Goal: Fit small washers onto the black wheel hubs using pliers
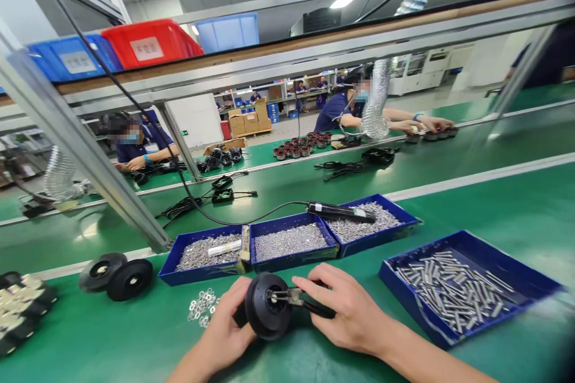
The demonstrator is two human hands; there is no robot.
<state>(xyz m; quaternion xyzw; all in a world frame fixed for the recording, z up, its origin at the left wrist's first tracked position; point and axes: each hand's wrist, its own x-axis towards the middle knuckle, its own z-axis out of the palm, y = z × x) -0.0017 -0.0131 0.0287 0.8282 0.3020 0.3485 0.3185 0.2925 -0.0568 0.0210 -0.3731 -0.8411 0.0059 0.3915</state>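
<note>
My left hand [231, 324] is wrapped around a round black plastic wheel-like part [265, 320], its hub side turned toward my right hand. In my right hand [344, 308] is a pair of pliers [294, 295] with dark handles. The jaws of the pliers reach the metal pin at the part's centre; whether they grip it I cannot tell. Left of my left hand lies a small pile of metal washers [203, 306]. Two similar black round parts [130, 281] lie farther left on the green bench.
Blue trays [294, 263] of small metal pieces stand behind my hands, with a black electric screwdriver [341, 212] across the right one. A blue tray of metal pins [442, 335] stands right. Cream-and-black parts [20, 311] sit far left. Two co-workers [335, 111] sit across the line.
</note>
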